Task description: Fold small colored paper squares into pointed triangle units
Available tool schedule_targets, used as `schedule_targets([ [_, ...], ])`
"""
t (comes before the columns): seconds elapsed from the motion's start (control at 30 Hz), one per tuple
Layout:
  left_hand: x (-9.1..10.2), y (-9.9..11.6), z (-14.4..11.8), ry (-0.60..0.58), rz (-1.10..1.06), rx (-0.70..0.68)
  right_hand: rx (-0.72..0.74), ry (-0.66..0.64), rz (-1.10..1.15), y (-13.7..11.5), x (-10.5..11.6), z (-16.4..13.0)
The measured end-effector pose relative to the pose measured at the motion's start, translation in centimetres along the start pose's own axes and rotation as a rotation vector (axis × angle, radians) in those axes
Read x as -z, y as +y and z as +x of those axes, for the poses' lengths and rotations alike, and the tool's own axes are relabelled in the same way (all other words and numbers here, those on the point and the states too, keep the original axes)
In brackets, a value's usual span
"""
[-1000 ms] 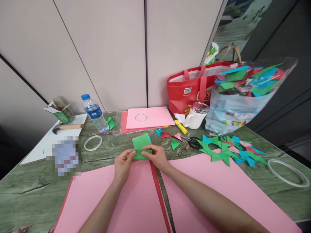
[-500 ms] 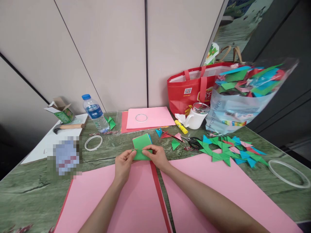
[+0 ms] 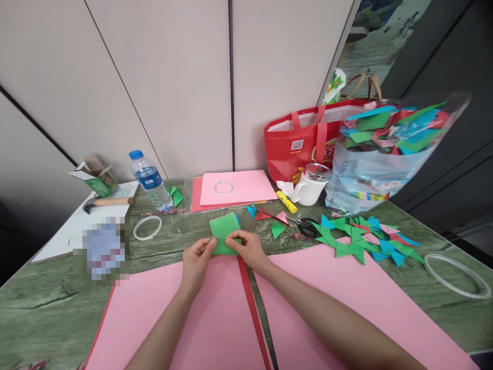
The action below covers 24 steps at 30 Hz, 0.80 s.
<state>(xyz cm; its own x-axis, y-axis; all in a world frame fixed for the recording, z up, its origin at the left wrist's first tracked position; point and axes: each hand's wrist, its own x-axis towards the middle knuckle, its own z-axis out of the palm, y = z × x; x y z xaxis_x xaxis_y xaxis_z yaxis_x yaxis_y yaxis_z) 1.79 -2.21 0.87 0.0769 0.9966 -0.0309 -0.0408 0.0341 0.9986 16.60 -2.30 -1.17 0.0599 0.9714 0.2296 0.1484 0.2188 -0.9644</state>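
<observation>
A small piece of green paper (image 3: 226,247) is pinched between my two hands over the far edge of the pink sheets. My left hand (image 3: 197,259) grips its left edge with thumb and finger. On the paper's right side, my right hand (image 3: 248,249) has its fingertips closed on it. Just behind it lies a small stack of square paper (image 3: 224,224), green on top with blue and other edges showing. Whether the held piece touches that stack, I cannot tell. Large pink sheets (image 3: 185,313) lie under both forearms.
Folded paper rings (image 3: 344,239), black scissors (image 3: 306,226), a yellow glue stick (image 3: 287,202) and a white mug (image 3: 311,185) are to the right. A filled bag (image 3: 379,169) and red bag (image 3: 285,154) stand behind. A water bottle (image 3: 150,180), hammer (image 3: 110,201) and tape ring (image 3: 148,227) are left.
Both hands stay almost in place on the green paper, with only tiny finger shifts. The whole view has moved very slightly.
</observation>
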Motion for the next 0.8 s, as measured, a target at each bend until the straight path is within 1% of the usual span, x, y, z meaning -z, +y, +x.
schedule_targets([
  [0.13,-0.3,0.5,-0.2,-0.101,0.046,0.054,0.013,0.004,0.007,-0.1,0.0,0.0],
  [0.2,-0.4,0.6,-0.3,-0.113,0.072,0.113,0.010,0.003,0.007,-0.2,0.0,0.0],
  [0.3,-0.5,0.6,-0.4,-0.102,0.036,0.167,0.013,0.011,-0.002,-0.4,0.0,-0.1],
  [0.57,-0.7,0.7,-0.5,-0.083,-0.017,0.165,0.008,0.026,-0.015,-0.8,-0.2,-0.4],
  [0.8,0.0,1.4,-0.4,-0.169,0.024,0.201,0.016,0.029,0.003,-0.4,0.1,-0.1],
])
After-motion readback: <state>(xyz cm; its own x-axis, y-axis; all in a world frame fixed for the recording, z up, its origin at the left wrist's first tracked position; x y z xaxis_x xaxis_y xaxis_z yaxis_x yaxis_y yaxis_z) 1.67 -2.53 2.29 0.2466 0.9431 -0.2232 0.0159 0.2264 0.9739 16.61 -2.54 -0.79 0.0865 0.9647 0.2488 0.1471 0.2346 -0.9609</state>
